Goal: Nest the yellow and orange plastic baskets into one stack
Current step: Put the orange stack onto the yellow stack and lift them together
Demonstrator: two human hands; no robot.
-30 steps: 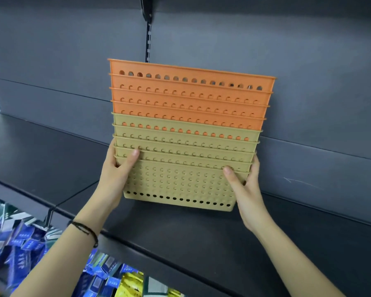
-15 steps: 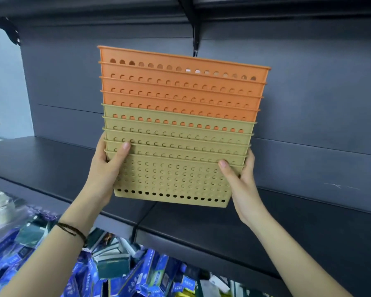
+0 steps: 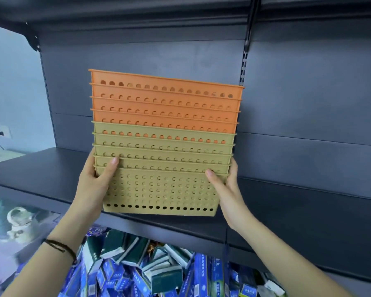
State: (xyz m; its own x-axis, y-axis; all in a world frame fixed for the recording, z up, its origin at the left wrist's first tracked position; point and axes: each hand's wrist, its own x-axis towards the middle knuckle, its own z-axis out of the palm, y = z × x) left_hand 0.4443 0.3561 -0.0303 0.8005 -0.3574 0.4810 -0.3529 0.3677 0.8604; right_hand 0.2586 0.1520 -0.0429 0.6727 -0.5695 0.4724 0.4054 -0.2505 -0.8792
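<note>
One nested stack of perforated plastic baskets hangs in the air in front of a dark shelf. Several orange baskets (image 3: 165, 103) form its upper part and sit inside several yellow baskets (image 3: 163, 185) below. My left hand (image 3: 94, 185) grips the left side of the yellow baskets, thumb across the front wall. My right hand (image 3: 225, 189) grips the right side the same way, thumb on the front. The stack's bottom edge is just above the shelf's front lip.
The dark grey shelf board (image 3: 298, 211) runs behind and below the stack, with a back panel and a slotted upright (image 3: 243, 67). Another shelf overhangs above. Below lies a heap of blue and green boxes (image 3: 159, 269). A glass case (image 3: 17, 219) stands at lower left.
The view has swung left and tilted up, showing the upper shelf and more boxes below. Both hands keep the same hold on the stack, which stays raised before the shelf.
</note>
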